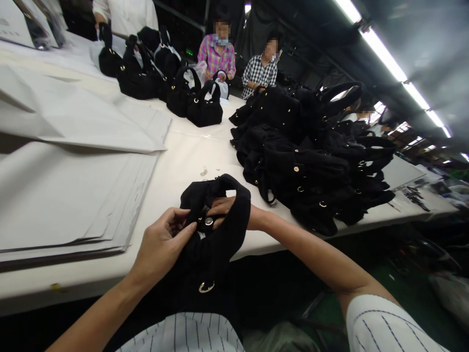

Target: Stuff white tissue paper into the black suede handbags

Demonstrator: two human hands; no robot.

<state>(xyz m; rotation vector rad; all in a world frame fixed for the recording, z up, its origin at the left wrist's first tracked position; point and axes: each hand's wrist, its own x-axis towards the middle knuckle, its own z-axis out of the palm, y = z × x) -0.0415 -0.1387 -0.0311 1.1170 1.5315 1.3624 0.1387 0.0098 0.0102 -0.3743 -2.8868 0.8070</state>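
A black fabric handbag [220,249] with a wide handle and a gold ring sits at the table's front edge, close to my body. My left hand [163,239] pinches the rim of its opening between thumb and fingers. Through the handle loop reaches my right hand [223,208], its fingers curled on the inner edge of the bag's mouth. Between the two hands shows a round metal snap button [208,221]. Part of my right hand is hidden by the handle, and the bag's inside is dark.
Stacked large paper sheets [73,195] cover the table's left side. A heap of black handbags [293,151] lies to the right. Several stuffed black bags [205,107] stand farther back. Across the table are co-workers, one in a plaid shirt [216,56], another in a checked shirt [260,73].
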